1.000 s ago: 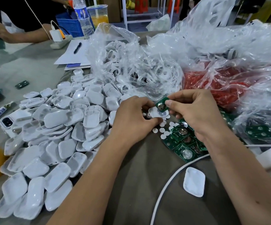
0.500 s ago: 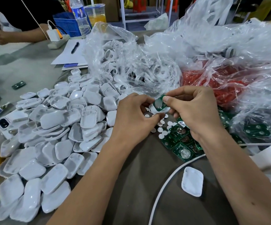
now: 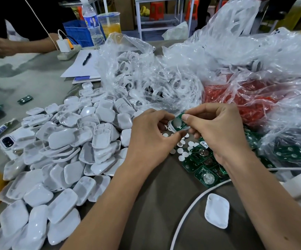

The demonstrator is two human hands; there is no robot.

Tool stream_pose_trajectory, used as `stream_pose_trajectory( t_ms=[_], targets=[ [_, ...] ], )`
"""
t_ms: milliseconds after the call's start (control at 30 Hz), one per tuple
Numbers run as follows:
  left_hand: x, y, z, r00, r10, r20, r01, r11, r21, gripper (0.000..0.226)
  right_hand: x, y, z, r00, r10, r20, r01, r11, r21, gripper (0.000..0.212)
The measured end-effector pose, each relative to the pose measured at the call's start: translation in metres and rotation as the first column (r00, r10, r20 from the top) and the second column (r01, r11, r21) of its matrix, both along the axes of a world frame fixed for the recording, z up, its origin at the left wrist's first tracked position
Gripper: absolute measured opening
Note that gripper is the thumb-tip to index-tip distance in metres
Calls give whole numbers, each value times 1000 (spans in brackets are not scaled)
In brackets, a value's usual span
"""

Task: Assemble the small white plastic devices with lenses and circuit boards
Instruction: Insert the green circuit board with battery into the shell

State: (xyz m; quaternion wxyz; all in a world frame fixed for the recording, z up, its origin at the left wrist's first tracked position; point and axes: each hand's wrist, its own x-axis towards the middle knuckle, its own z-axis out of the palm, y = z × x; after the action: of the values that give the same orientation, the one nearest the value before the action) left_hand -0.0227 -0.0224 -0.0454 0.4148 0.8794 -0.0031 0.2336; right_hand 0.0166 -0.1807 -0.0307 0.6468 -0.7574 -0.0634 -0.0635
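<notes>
Both hands are meeting above the desk: the right hand is pinching a green circuit board onto a white shell that the left hand is holding, right of the shell pile.

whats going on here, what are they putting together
A person is assembling small devices at a crowded table. The right hand pinches a green circuit board and holds it against a small white plastic piece that the left hand grips from the other side. A big pile of white shells lies to the left, more circuit boards and small white discs lie under the hands, and one lone white shell sits nearer the person.
</notes>
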Motion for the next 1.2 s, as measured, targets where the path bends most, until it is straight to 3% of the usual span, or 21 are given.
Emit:
stream_pose_trajectory(
  t_ms=[267, 567, 800, 933, 1033, 1200],
  targets=[
    [1, 0, 2, 1000, 7, 23, -6, 1000, -21, 36, -3, 1, 1, 994, -13, 112, 33, 984, -178, 10],
    [0, 1, 5, 999, 1, 50, 1, 999, -46, 36, -3, 4, 2, 985, -41, 169, 90, 953, -291, 21],
    [-1, 2, 7, 997, -26, 78, 32, 997, -69, 37, 0, 2, -1, 995, -48, 85, 66, 972, -224, 26],
    [-2, 2, 8, 995, -48, 88, 57, 994, -96, 36, 1, -1, -1, 996, 74, -52, -78, 994, -81, 13],
    [-3, 1, 8, 995, -86, 40, 93, 972, -214, 35, 1, -2, 0, 991, 120, -59, -122, 992, -34, 7],
    [-3, -2, 6, 987, -156, -41, 113, 851, -512, 34, 0, -1, 2, 996, 78, -43, -78, 997, -2, 10]
  ],
)
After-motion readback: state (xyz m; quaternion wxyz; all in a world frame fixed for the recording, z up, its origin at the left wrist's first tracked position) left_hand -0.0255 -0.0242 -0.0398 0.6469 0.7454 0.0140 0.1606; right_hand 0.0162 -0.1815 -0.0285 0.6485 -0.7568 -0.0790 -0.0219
